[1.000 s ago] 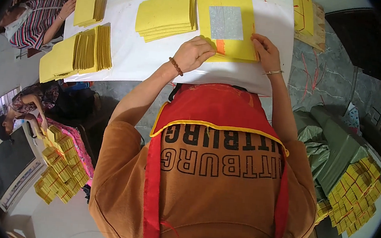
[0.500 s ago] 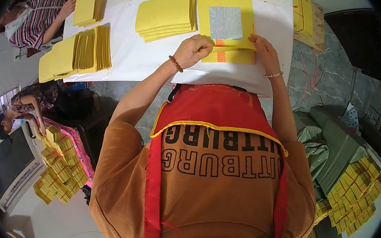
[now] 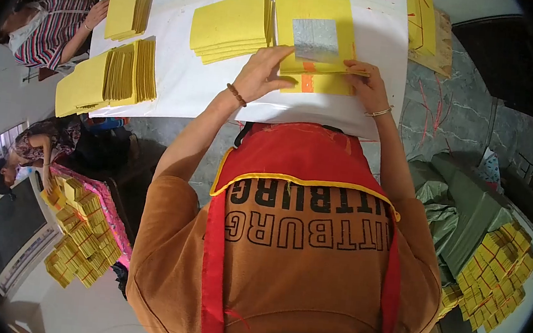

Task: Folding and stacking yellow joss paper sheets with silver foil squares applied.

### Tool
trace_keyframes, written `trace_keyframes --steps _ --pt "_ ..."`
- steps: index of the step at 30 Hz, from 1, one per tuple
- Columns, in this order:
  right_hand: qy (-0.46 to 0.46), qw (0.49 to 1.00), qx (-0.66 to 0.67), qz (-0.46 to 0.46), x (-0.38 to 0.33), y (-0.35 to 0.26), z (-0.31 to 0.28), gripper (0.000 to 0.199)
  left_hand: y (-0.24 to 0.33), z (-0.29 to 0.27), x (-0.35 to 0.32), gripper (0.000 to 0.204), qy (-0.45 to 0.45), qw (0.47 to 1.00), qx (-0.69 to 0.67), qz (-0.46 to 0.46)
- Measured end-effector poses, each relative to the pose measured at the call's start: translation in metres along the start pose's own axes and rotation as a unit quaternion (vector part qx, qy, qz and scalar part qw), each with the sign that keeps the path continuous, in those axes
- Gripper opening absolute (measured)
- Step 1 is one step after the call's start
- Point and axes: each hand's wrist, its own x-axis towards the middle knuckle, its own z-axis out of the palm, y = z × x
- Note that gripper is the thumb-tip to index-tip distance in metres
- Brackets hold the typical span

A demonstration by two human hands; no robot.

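A pile of yellow paper sheets lies in front of me, with a silver rectangle and an orange strip on it. The near edge of the top sheet is raised in a fold across the pile. My right hand, wearing a bangle, pinches that fold at its right end. At the left end, my left hand, with a brown bead bracelet, has its thumb and fingers apart, the fingertips touching the paper. Just left of the pile sits a fanned stack of yellow paper.
More yellow stacks stand at the left of the white table, near a co-worker's hand. Another person works at the lower left beside heaped yellow bundles. Tied bundles are piled at the right.
My left hand has gone from a closed grip on the fold to spread fingers. My right hand has shifted slightly down along the sheet's edge. The pile sits slightly lower in view.
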Motion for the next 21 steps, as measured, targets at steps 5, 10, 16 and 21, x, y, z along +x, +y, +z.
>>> trace_keyframes --steps 5,10,16,21 --pt "-0.068 0.992 -0.090 -0.060 -0.026 -0.034 -0.005 0.024 -0.005 0.003 -0.015 0.039 -0.016 0.986 0.143 0.088" --pt "-0.099 0.936 -0.281 -0.189 -0.034 -0.047 -0.004 0.025 0.003 0.008 -0.032 0.024 -0.058 0.991 0.099 0.074" --pt "-0.059 0.982 -0.154 0.087 -0.026 -0.026 0.003 0.030 0.013 0.018 -0.012 0.019 0.005 0.991 0.033 -0.129" --pt "0.026 0.977 -0.130 0.165 -0.005 -0.027 0.014 0.033 0.007 0.031 0.004 0.027 0.087 0.963 0.013 -0.255"
